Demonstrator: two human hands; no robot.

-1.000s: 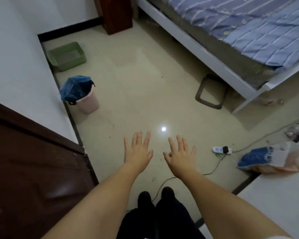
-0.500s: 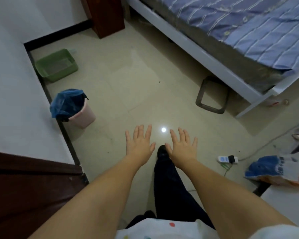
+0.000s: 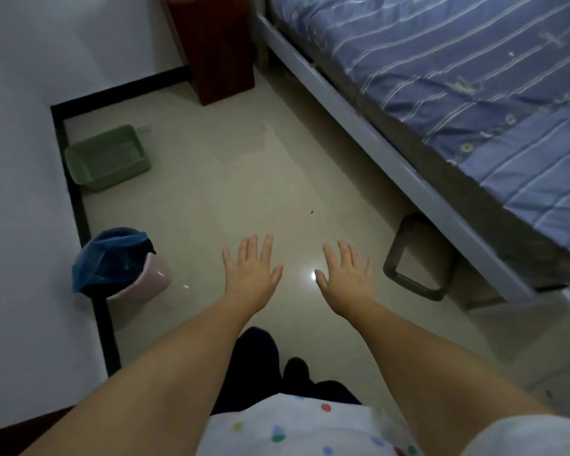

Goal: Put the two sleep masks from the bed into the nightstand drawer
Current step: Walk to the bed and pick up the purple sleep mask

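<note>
Bed (image 3: 458, 77) bare-sheeted, green bin (image 3: 107, 158) empty, pink bin (image 3: 125, 269) (blue-bagged)

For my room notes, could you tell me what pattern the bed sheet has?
Blue with thin white stripes, the bed sheet, head view.

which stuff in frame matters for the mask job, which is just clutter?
Belongs to the job:
- bed, no masks visible on the part shown
- brown nightstand, drawer out of view
- left hand and right hand, both open and empty

Just lying about:
- green basin
- pink bin with blue bag
- dark frame under the bed
</note>
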